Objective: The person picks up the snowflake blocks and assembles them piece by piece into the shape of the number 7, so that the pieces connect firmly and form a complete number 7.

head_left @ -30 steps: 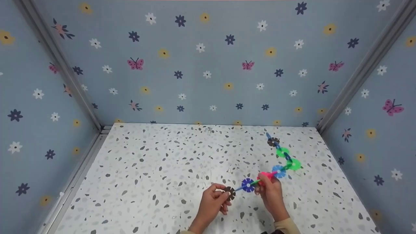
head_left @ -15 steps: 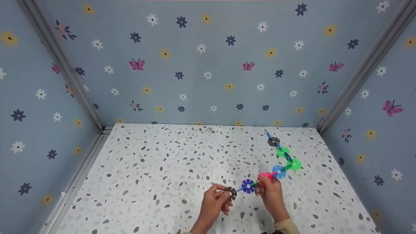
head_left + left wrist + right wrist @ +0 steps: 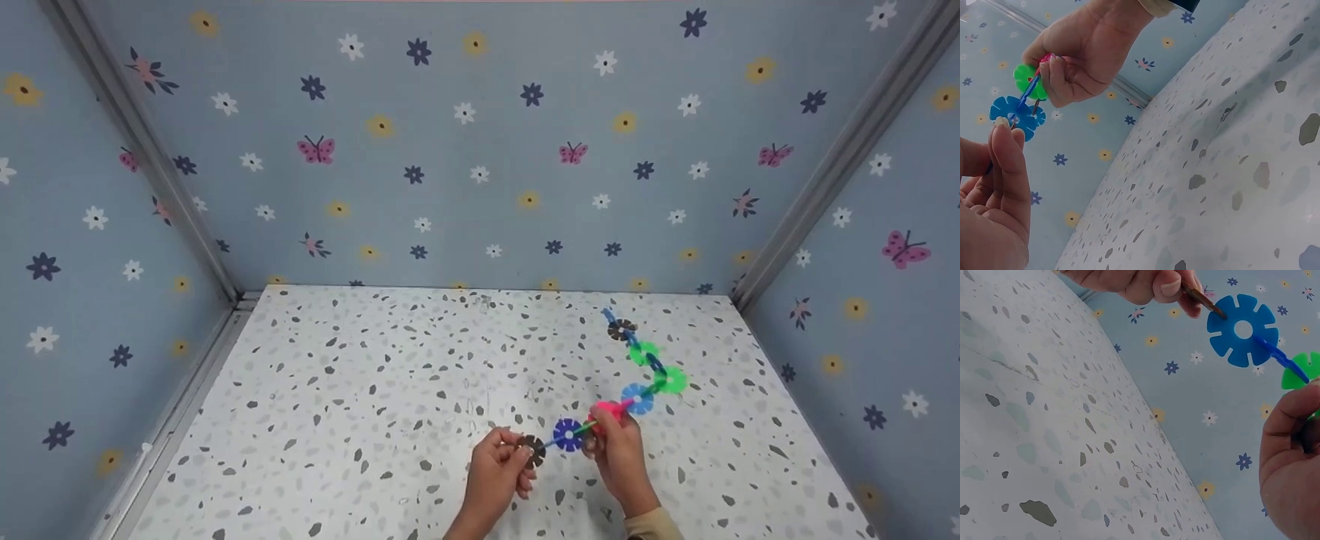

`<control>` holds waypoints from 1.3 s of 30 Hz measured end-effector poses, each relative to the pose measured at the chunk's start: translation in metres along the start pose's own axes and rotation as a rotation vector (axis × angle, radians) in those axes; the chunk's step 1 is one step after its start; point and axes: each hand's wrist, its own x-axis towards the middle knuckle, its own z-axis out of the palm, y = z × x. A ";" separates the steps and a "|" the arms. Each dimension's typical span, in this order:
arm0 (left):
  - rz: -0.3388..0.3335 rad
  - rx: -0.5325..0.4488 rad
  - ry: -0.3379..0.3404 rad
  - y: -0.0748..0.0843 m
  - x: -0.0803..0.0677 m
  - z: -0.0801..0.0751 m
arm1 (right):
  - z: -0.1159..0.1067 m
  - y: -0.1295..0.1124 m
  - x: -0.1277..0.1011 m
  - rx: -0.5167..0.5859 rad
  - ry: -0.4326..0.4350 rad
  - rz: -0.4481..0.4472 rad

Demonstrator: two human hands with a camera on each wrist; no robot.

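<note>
Slotted plastic snowflake discs are joined edge to edge into a long, colourful chain. My left hand (image 3: 493, 472) pinches the brown disc (image 3: 534, 451) at the near end between thumb and fingers. Farther along, my right hand (image 3: 621, 457) grips the chain by a pink disc (image 3: 616, 409), partly covered by the fingers. Between the hands sits a dark blue disc (image 3: 568, 435), with edge-on discs linking it on both sides. Beyond the right hand come a light blue disc (image 3: 637, 399), a green disc (image 3: 671, 380) and another brown disc (image 3: 621, 330). In the right wrist view, the brown disc (image 3: 1204, 301) shows edge-on, slotted into a blue one (image 3: 1230, 326).
A white speckled tabletop (image 3: 360, 390) spreads under both hands. Blue panels with flowers and butterflies (image 3: 480, 135) wall it in at the back and both sides, with grey metal posts (image 3: 180, 180) at the corners.
The right hand has moved slightly left and down, bringing the chain with it; its far end has swung a little left. The left hand keeps its pinch on the brown disc.
</note>
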 end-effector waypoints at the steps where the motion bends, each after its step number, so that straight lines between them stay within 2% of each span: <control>1: 0.007 0.003 -0.003 -0.001 0.000 -0.001 | 0.001 0.000 0.000 0.003 0.010 0.009; 3: 0.026 0.012 -0.008 -0.002 0.000 -0.001 | 0.002 0.002 0.000 0.011 0.002 -0.002; 6: 0.043 0.026 -0.004 -0.012 0.005 -0.004 | 0.005 0.004 0.000 0.032 -0.034 -0.040; 10: 0.057 -0.001 0.010 -0.018 0.009 -0.007 | 0.009 0.008 0.001 0.059 -0.098 -0.083; 13: 0.066 -0.024 0.022 -0.013 0.009 -0.008 | 0.010 0.011 0.002 0.083 -0.109 -0.052; 18: 0.086 -0.002 0.029 -0.018 0.012 -0.007 | 0.011 0.012 0.001 0.106 -0.037 0.017; 23: 0.045 -0.023 0.027 -0.024 0.007 -0.008 | 0.014 0.010 0.001 0.063 -0.080 -0.040; 25: 0.030 -0.031 0.030 -0.027 0.004 -0.009 | 0.016 0.009 0.002 0.025 -0.099 -0.034; 28: 0.016 -0.029 0.008 -0.031 0.000 -0.010 | 0.016 0.008 0.004 -0.028 -0.078 0.022; 33: -0.051 -0.071 -0.096 -0.041 -0.004 -0.007 | 0.011 0.006 0.009 -0.103 -0.029 0.116; 36: -0.106 -0.089 -0.134 -0.048 -0.008 -0.007 | 0.011 0.009 0.013 -0.142 -0.056 0.161; 39: -0.141 -0.070 -0.133 -0.054 -0.011 -0.008 | 0.012 0.016 0.019 -0.194 -0.108 0.194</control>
